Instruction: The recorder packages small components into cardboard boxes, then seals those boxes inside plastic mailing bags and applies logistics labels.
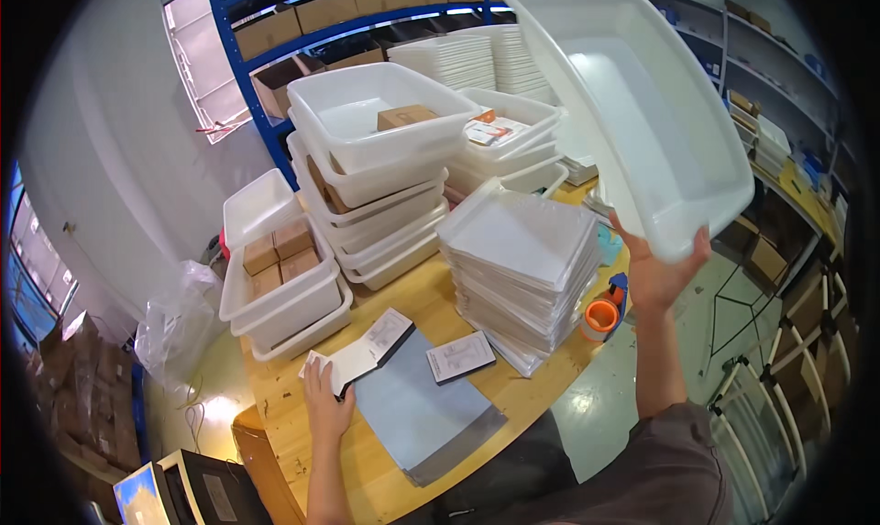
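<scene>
My right hand (pixel 662 270) is raised at the right, its fingers closed on the lower end of a white plastic tub (pixel 642 112). The tub is tilted up on end, and its bare inside shows. Down on the wooden table, my left hand (pixel 328 398) grips the near left end of small white boxes (pixel 380 342) with dark sides, set end to end. They lie along the edge of a stack of grey-blue sheets or bags (pixel 426 415). Another flat white box (pixel 460 357) with a printed drawing rests on that stack, apart from both hands.
A tall pile of clear plastic bags (pixel 522 241) stands mid-table, beside an orange tape roll (pixel 600 317). Behind are stacked white tubs (pixel 385 149); at left, a smaller tub (pixel 240 316) holds brown cartons (pixel 280 254). A blue shelf rack (pixel 240 71) stands at the back.
</scene>
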Tool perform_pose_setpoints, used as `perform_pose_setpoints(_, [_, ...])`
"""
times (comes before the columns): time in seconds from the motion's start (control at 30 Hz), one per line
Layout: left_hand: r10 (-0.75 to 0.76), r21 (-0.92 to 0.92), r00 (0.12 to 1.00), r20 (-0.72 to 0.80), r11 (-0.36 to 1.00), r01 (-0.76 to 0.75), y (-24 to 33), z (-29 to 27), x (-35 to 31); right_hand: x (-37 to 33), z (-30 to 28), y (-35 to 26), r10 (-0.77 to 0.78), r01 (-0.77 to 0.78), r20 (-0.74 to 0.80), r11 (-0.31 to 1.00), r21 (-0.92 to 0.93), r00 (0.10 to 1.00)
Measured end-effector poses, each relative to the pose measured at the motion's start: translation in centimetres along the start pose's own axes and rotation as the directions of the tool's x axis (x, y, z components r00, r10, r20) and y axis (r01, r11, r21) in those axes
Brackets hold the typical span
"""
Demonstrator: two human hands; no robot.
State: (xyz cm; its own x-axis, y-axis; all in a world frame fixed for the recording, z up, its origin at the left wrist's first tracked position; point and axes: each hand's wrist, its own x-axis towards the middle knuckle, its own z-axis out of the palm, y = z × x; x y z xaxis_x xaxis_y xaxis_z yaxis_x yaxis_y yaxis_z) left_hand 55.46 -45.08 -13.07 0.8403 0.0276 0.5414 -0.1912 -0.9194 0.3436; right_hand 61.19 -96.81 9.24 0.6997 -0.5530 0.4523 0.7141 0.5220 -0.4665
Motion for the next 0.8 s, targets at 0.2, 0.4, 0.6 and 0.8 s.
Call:
perform_pose_setpoints(0.2, [-0.041, 0.048, 0.999, -0.013, 0.998, 0.041, 0.6, 0.3, 0.6, 19.5, 12.7, 6.7, 0.078, -0.085, 0.231, 0.996, 0.023, 0.970])
perform_pose_setpoints(0.4, [-0.009, 0.037, 0.998, -0.058, 0.999, 0.011, 0.1, -0.4, 0.7, 28.2, 30.3, 5.4, -0.094, 0.152, 0.199, 0.941, -0.303, 0.975])
perform_pose_setpoints(0.6, [0.072, -0.035, 0.995, -0.067, 0.997, -0.075, -0.3, 0.3, 0.4, 20.1, 33.9, -0.7, -0.371, 0.615, 0.551, 0.699, -0.365, 0.748])
perform_pose_setpoints(0.8, [0.093, -0.050, 0.984, -0.153, 0.994, -0.101, -2.6, 0.0, -1.1, -5.2, 22.5, 4.6, -0.179, 0.123, 0.834, 0.983, 0.134, 0.523])
